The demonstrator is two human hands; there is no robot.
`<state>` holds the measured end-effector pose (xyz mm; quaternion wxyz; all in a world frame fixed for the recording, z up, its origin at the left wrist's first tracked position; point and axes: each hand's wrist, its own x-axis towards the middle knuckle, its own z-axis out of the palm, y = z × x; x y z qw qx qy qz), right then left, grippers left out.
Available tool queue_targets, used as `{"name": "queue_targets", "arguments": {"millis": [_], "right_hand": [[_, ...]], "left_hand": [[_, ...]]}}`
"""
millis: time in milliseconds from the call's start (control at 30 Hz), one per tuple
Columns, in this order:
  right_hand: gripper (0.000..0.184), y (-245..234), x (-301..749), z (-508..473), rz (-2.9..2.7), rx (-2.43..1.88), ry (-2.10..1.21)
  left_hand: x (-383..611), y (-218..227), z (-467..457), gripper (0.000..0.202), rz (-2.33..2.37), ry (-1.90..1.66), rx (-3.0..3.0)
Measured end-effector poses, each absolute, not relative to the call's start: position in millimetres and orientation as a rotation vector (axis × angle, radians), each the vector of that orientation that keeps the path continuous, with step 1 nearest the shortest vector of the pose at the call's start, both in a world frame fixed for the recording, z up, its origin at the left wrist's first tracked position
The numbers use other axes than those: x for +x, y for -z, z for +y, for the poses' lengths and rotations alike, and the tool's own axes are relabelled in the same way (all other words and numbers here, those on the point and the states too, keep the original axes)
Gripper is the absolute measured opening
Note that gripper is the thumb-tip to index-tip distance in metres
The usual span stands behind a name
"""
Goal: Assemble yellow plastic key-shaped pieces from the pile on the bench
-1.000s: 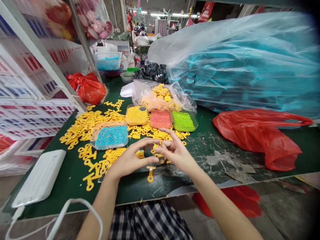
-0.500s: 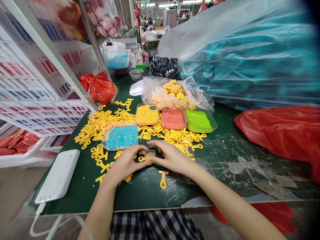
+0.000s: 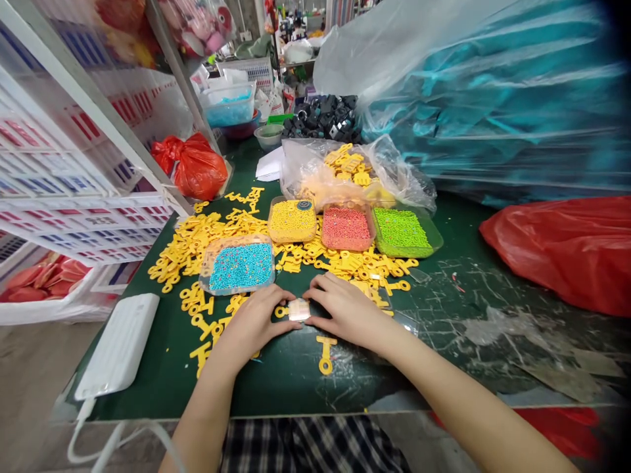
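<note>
Between my two hands, a small clear rectangular plastic piece (image 3: pixel 298 310) lies over a yellow T-shaped part, whose ring end (image 3: pixel 280 311) sticks out to the left. My left hand (image 3: pixel 249 323) grips its left side with thumb and fingertips. On the opposite side, my right hand (image 3: pixel 348 312) pinches the right edge the same way. One loose yellow T-shaped part (image 3: pixel 325 355) lies just in front of the hands. Behind them stands a clear tub of blue beads (image 3: pixel 240 266), with more yellow parts (image 3: pixel 197 246) heaped around it.
Tubs of yellow beads (image 3: pixel 292 221), red beads (image 3: pixel 346 228) and green beads (image 3: pixel 401 231) stand in a row. Farther back is an open plastic bag (image 3: pixel 305 171) of yellow parts. A white power bank (image 3: pixel 118 345) with a cable lies at left, a red bag (image 3: pixel 562 253) at right.
My hands have drawn slightly apart, and the fingertips now sit at the sides of the clear piece, which shows more plainly. The whole view has shifted a little.
</note>
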<state>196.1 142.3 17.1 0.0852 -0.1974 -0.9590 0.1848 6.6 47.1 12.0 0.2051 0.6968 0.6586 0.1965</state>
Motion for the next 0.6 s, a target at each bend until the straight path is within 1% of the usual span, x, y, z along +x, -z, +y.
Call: {"name": "queue_targets", "arguments": {"millis": [233,300,467,600], "right_hand": [[0.024,-14,197,143,-2.839,-0.579,-0.517],[0.022,-14,197,142,-2.83,-0.597,-0.503],[0.025,-18,190,139,-2.874,-0.694,-0.407],[0.02,-26,184,136,-2.939,-0.742,-0.342]], "left_hand": [[5,-12,46,0.037,1.815,-0.487,1.988],[5,-11,45,0.036,1.812,-0.471,1.977],[6,-7,49,0.029,1.867,-0.446,1.948],[6,-8,54,0.03,1.921,-0.333,1.904]]}}
